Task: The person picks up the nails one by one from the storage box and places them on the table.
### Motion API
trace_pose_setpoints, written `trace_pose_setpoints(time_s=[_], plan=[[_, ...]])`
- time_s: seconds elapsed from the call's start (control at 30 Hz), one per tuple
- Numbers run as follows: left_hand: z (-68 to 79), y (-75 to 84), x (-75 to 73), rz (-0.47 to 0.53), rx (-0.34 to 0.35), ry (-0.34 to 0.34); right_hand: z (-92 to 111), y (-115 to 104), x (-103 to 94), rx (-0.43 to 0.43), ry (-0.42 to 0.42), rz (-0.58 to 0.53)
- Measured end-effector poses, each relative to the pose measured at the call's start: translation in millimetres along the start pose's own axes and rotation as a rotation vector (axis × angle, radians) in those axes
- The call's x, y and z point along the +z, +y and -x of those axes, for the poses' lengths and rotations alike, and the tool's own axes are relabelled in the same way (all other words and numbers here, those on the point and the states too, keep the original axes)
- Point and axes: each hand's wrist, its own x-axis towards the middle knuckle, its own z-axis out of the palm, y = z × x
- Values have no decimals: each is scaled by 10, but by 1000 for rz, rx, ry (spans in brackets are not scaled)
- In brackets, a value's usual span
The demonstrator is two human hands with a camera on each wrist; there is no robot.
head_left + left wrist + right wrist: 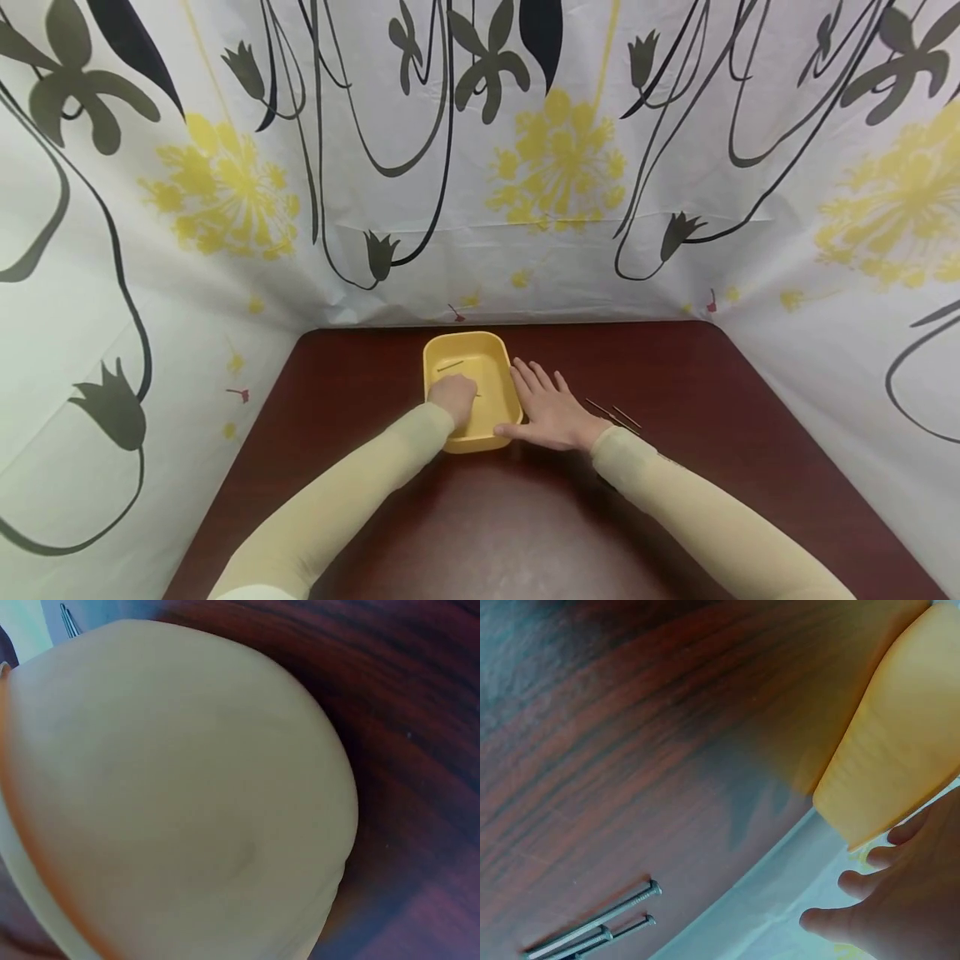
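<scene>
Yellow, round-cornered tray (491, 400) sits on the worktop (495, 533) close to the middle of its far edge, long sides running from front to back. Inside, a slim nail-like piece (450, 366) lies aslant toward the tray's far left corner. The left hand (454, 397) reaches over the tray's left rim, its grip narrow with the fingers bent downward; a thin tip (478, 395) shows just beside its right side, and I cannot tell whether the fingers pinch it. The right hand (553, 417) is at the tray's right side, its grip wide: fingers straight and spread toward the far edge, thumb across the rim near the tray's near right corner.

Just right of that hand, toward the worktop's right edge, lie several metal nails (592, 922); the right wrist view shows at least three, side by side, with round heads. Pale yellow sleeves (360, 479) cover both arms, which come in over the near edge. One sleeve fills most of the left wrist view, hiding the hand there. White cloth (450, 250) printed with grey and yellow flowers hangs behind the far edge and along both sides of the dark red-brown worktop.
</scene>
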Motion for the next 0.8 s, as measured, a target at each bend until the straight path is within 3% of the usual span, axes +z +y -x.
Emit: trace_pose_setpoints(time_s=[0.2,0.43,0.8], plan=[[-20,-45,55,43,36,43,-43,-6,4,-17,-4,19],[1,-56,78,70,45,35,-35,-26,20,-1,-20,17],[58,-53,-52,69,-47,61,-18,-53,22,28,-30,21]])
